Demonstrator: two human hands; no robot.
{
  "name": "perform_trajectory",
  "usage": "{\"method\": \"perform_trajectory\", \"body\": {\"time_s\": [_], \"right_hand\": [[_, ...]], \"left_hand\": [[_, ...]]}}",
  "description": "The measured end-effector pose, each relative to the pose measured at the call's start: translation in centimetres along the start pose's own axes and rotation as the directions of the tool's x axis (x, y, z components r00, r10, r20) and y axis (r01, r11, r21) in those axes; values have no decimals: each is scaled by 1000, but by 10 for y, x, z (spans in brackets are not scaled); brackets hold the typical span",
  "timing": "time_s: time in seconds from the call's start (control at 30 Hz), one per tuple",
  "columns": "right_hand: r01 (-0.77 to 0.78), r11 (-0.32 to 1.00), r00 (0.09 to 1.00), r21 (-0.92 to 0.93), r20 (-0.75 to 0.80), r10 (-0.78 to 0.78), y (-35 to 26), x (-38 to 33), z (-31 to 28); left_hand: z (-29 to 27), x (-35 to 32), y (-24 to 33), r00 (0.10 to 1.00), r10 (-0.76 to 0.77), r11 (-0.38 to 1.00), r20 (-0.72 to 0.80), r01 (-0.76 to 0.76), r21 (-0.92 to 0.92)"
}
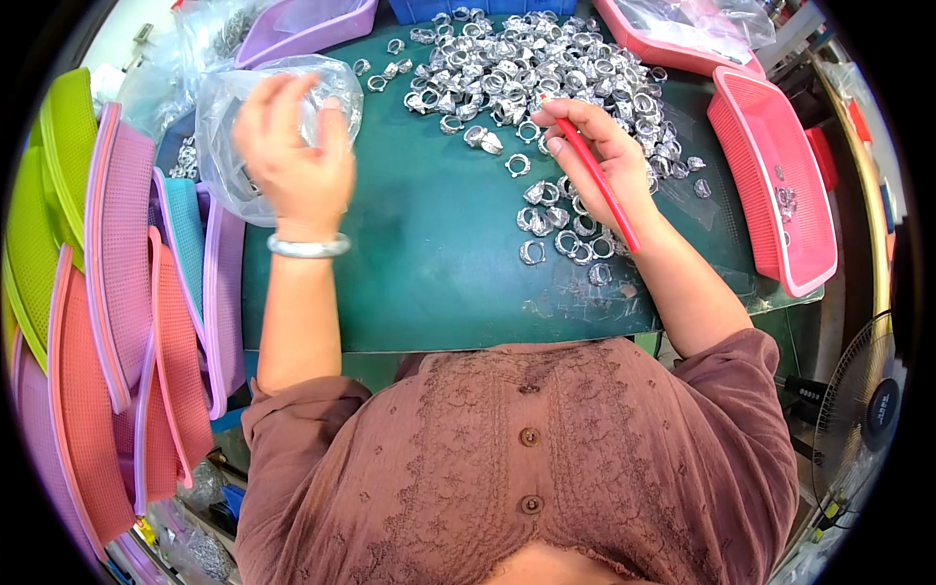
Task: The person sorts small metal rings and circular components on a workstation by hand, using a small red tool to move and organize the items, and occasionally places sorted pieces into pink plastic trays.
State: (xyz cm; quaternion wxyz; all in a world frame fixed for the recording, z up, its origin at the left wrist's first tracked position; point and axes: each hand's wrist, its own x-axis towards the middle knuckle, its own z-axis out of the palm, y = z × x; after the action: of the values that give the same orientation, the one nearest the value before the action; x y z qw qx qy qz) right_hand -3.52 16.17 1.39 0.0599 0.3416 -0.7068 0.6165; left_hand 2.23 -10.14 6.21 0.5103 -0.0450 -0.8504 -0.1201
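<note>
My left hand [295, 161], with a pale bangle [308, 246] on its wrist, is over a clear plastic bag [219, 146] at the left of the table. Its fingers are spread and slightly blurred, and nothing shows in them. In my right hand [614, 161] is a slim red pencil-like stick [597, 183], pinched near its upper end and slanting down to the right across the palm. That hand is at the near edge of a large heap of silver-coloured rings [507, 68]. Several loose rings [533, 222] lie beside and below it on the green tabletop [419, 253].
Stacked plastic baskets [122, 244] in several colours fill the left side. A pink basket [751, 175] holding a few small pieces stands at the right. Behind the heap are a blue bin [478, 8], a purple basket [307, 24] and another pink basket [673, 44]. A fan [858, 414] is at lower right.
</note>
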Motion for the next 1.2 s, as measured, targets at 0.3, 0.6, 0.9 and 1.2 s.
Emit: {"method": "perform_trajectory", "body": {"time_s": [0.3, 0.6, 0.9, 1.2], "right_hand": [[9, 1000, 1000, 3, 0, -9, 7, 1, 1], [-87, 996, 996, 29, 13, 87, 6, 2, 0], [-176, 956, 984, 233, 42, 171, 1, 1, -1], [-189, 933, 981, 308, 112, 161, -3, 0, 1]], "left_hand": [[56, -32, 55, 748, 2, 973, 663, 151, -173], [71, -40, 42, 768, -137, 909, 626, 348, -228], [57, -44, 80, 854, -117, 411, 506, 506, -758], [56, -48, 85, 920, -8, 566, 393, 328, -756]]}}
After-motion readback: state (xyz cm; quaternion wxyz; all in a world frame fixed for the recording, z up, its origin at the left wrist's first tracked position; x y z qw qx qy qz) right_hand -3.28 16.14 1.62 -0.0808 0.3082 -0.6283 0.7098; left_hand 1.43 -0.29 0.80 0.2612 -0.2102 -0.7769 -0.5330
